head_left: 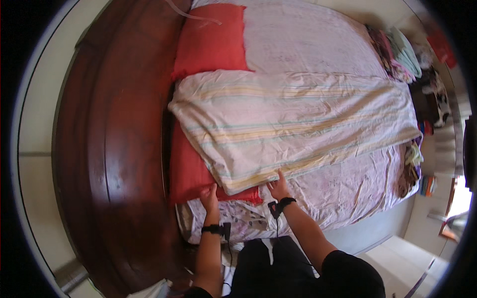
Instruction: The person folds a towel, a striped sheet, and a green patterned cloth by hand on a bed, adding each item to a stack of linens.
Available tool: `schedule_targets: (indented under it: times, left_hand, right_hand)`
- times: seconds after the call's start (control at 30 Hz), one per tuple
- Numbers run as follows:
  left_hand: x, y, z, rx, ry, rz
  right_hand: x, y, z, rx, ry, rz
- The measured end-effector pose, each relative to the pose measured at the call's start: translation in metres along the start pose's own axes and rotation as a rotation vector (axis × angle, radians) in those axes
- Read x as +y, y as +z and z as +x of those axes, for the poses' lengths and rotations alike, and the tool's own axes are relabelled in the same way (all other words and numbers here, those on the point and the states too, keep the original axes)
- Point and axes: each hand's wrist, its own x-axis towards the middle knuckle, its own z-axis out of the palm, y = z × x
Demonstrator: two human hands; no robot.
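A folded blanket (298, 116) with pale yellow and green stripes lies lengthwise across the bed, its left end over a red pillow (186, 166). My left hand (209, 197) is over the near part of this pillow, just left of the blanket's near corner. Its fingers are curled, and what they hold, if anything, is hidden. At the blanket's near edge is my right hand (280, 189), fingers apart, with the fingertips against or just over the cloth. Both wrists wear black bands with small devices and cables.
A second red pillow (211, 42) sits at the far left, with a clear strip (196, 17) over it. The dark wooden headboard (124, 134) rises along the left. A floral bedsheet (343, 186) covers the mattress. Folded cloths (405, 52) are piled at the far right.
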Motion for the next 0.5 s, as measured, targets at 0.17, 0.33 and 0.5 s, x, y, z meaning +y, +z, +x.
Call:
schedule_targets:
  times: [0.17,0.33,0.5]
  left_hand:
    - [0.024,0.057,-0.026,-0.153,0.339,-0.239]
    - [0.0,0.028,0.008,-0.08,0.029,-0.09]
    - [0.009,-0.035,-0.007,0.309,0.099,-0.289]
  right_hand:
    - [-0.013,-0.013,0.011,-0.074,-0.031,-0.052]
    - [0.004,0.017,-0.019,-0.098,-0.227,-0.05]
    - [-0.019,-0.021,-0.005,0.066,-0.147,0.01]
